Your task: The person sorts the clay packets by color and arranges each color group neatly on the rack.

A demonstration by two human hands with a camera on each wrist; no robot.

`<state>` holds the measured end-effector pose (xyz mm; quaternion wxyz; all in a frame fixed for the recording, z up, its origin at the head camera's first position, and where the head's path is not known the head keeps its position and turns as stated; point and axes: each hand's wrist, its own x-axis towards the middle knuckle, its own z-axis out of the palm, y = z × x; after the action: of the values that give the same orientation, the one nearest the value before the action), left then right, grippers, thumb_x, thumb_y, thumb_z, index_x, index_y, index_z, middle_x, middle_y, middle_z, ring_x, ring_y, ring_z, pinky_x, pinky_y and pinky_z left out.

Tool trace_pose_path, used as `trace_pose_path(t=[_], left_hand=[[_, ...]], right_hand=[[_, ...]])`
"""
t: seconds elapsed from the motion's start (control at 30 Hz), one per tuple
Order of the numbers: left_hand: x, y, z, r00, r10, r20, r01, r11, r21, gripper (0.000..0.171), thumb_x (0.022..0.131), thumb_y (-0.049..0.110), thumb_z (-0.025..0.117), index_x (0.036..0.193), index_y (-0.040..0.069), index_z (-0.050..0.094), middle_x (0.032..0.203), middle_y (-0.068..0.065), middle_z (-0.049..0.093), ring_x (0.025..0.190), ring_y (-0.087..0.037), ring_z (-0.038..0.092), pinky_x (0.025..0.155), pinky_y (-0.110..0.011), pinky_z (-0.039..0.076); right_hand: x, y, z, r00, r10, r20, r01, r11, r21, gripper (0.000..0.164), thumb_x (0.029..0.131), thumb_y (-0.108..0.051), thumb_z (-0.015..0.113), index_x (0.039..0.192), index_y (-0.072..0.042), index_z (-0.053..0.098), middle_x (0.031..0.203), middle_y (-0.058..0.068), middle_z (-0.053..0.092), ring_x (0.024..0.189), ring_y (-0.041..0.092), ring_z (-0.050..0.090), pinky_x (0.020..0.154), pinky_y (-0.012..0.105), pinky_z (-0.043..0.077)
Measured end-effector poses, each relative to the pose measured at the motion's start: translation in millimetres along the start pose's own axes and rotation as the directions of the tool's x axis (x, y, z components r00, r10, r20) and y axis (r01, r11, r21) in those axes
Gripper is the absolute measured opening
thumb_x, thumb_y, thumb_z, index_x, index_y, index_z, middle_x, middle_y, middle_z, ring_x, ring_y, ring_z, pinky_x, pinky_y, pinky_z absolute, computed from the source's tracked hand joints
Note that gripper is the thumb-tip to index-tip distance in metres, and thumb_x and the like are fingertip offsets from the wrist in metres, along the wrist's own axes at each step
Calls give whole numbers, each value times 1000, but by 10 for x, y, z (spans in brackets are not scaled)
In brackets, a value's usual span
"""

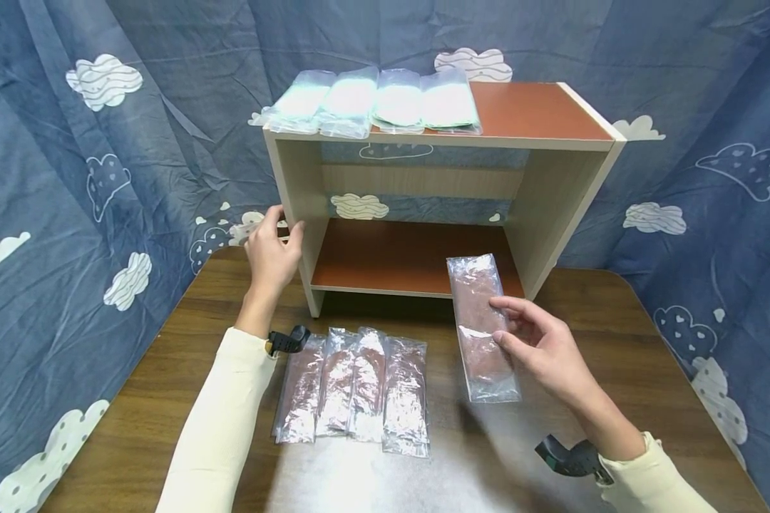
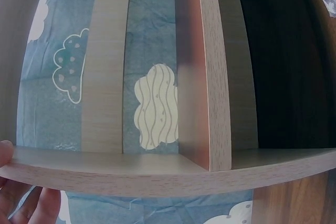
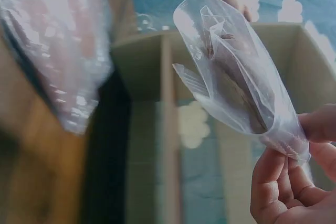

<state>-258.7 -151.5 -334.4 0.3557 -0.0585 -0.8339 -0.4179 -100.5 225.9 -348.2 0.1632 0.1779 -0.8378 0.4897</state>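
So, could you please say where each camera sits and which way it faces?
Head: worn there, facing forward and down at a shelf unit and held packet; left hand, right hand and sleeves show.
Left wrist: worn there, facing into the shelf unit; fingers show at lower left.
Right wrist: worn there, facing the held packet, shelf unit behind; both hands show partly.
Head and right wrist share the held packet.
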Motion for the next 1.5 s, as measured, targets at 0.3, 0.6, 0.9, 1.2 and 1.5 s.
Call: trace_pose_path(t=[0.3,0.6,0.9,1.2,1.5], left_hand=[[-7,22,-10,1000,5,-3,-5,1000,-2,30,90,22,66,114,4,65,110,-16,74,99,-37,71,86,-57,43],[-4,15,-15,1000,15,-2,-15,1000,-7,30,91,22,66,115,4,64,112,-16,74,96,-35,73,86,-56,43],[-10,10,-14,1000,13,1,-13,1000,-7,30,91,22,66,115,4,64,112,-16,74,95,-35,74,87,-56,43],[2,-9,-3,1000,2,3,-2,1000,-8,30,90,23,66,115,5,65,114,-15,73,96,-33,74,87,-56,43],[-7,16,-10,1000,13,-2,-13,1000,-4,31,90,22,67,115,4,65,113,-16,74,94,-35,74,86,-56,44]], right_hand=[[248,-449,-279,987,-130,-97,131,991,11,49,77,24,65,124,7,62,92,-7,63,80,2,58,65,12,48],[447,-755,-391,973,-218,-70,214,975,-62,53,77,23,66,126,4,62,102,-7,63,85,4,58,70,9,49],[706,-962,-521,978,-207,-28,203,973,-107,50,82,16,66,129,-2,62,105,-8,62,89,4,60,73,7,51],[1186,-1105,-864,986,-133,-101,131,991,-25,46,84,10,67,124,-13,67,93,-10,68,78,-1,67,65,9,50],[1779,-1158,-1239,976,210,-58,-213,975,-55,52,93,-7,62,143,-22,54,106,-7,52,94,9,53,66,9,52]])
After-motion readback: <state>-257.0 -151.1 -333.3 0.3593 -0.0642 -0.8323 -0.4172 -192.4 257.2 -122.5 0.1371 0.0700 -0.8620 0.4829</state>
